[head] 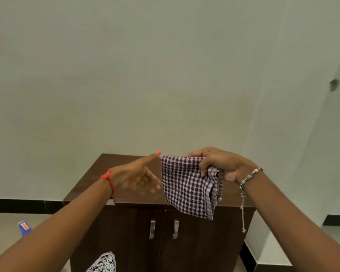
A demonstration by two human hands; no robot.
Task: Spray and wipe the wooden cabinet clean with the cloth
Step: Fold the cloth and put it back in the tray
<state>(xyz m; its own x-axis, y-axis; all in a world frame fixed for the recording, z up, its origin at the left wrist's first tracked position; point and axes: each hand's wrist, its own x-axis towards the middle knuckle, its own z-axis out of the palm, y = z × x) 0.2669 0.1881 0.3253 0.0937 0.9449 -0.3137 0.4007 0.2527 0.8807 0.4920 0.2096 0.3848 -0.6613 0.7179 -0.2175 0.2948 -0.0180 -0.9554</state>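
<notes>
A dark brown wooden cabinet (194,242) with two doors and two metal handles stands against the pale wall. Above its top, my right hand (220,163) pinches the upper right corner of a purple-and-white checked cloth (186,185), which hangs down folded. My left hand (137,175) is open beside the cloth's left edge, fingers spread and blurred, thumb pointing at the cloth's upper left corner. Whether it touches the cloth cannot be made out. A blue spray bottle (24,228) lies on the floor to the cabinet's left, partly hidden by my left forearm.
The pale wall rises right behind the cabinet, with a black skirting (24,206) along the floor. A side wall closes in on the right. Patterned black-and-white fabric (104,263) shows at the bottom edge in front of the cabinet.
</notes>
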